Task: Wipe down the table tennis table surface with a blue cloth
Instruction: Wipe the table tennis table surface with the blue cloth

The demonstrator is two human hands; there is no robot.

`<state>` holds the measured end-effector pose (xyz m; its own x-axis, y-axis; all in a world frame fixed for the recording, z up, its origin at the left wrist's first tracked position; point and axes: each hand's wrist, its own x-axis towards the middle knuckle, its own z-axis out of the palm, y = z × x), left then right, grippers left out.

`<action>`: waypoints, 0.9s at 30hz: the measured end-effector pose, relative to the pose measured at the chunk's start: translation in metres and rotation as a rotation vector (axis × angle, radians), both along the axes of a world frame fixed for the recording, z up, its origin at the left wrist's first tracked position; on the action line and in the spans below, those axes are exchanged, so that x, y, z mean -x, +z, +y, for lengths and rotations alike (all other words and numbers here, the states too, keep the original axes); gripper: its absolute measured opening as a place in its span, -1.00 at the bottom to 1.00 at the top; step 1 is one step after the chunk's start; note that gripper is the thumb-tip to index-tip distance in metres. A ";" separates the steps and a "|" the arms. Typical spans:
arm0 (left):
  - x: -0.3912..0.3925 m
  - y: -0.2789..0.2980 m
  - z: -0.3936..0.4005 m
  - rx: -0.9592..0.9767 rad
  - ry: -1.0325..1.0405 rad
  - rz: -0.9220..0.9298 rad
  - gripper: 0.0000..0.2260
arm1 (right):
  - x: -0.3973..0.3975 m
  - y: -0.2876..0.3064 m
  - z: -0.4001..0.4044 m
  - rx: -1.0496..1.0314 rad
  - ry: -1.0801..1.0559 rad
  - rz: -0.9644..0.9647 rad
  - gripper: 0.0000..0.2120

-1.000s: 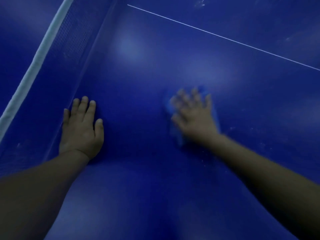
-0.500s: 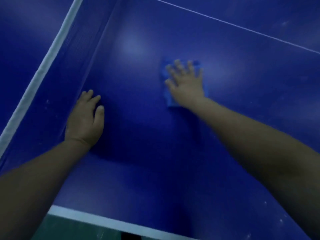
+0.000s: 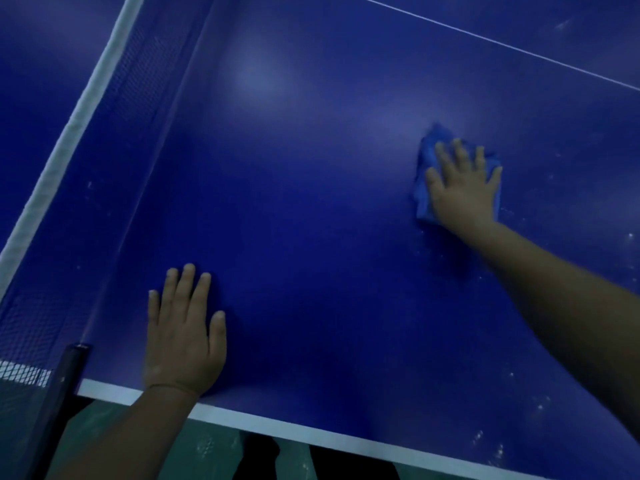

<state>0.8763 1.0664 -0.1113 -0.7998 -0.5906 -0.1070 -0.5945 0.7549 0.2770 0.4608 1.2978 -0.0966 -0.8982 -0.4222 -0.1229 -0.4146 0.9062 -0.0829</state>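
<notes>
Blue cloth (image 3: 424,188) lies bunched under your right hand (image 3: 464,188), fingers spread and pressing it flat on the table (image 3: 311,202), well out from the near edge. Your left hand (image 3: 183,337) rests open and empty by the net (image 3: 114,109), bracing you. You look mid-wipe; pale specks to the right suggest sweeping that way next, keeping the palm down. Count: one cloth, one table, one net, two hands.

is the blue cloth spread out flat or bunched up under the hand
Bunched up. The blue cloth shows crumpled folds and uneven edges poking out around the right hand, which presses it flat-palmed onto the table.
</notes>
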 end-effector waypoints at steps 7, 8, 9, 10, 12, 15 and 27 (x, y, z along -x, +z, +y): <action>0.001 0.001 0.000 -0.006 0.012 -0.019 -0.43 | -0.129 -0.004 0.043 -0.032 1.087 -0.022 -0.50; 0.001 0.001 0.000 -0.002 0.014 -0.019 -0.43 | -0.106 -0.006 0.031 -0.029 1.022 0.001 -0.50; 0.001 0.001 0.000 0.000 0.013 -0.020 -0.43 | -0.080 -0.010 0.016 -0.014 0.885 0.038 -0.49; 0.002 0.001 0.000 0.001 0.010 -0.021 -0.43 | -0.053 -0.011 -0.003 0.007 0.700 0.053 -0.47; 0.001 0.001 -0.001 0.007 0.009 -0.025 -0.43 | -0.008 -0.004 -0.043 0.036 0.304 0.001 -0.45; 0.001 0.001 0.000 0.010 0.009 -0.038 -0.44 | -0.002 0.002 -0.106 0.050 -0.028 -0.069 -0.45; 0.001 0.000 -0.003 0.023 -0.020 -0.048 -0.43 | -0.028 -0.011 -0.061 -0.024 0.718 0.051 -0.44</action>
<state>0.8755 1.0631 -0.1108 -0.8059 -0.5772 -0.1322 -0.5913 0.7727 0.2308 0.4891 1.2372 -0.1074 -0.4051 -0.9082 -0.1050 -0.9115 0.4102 -0.0314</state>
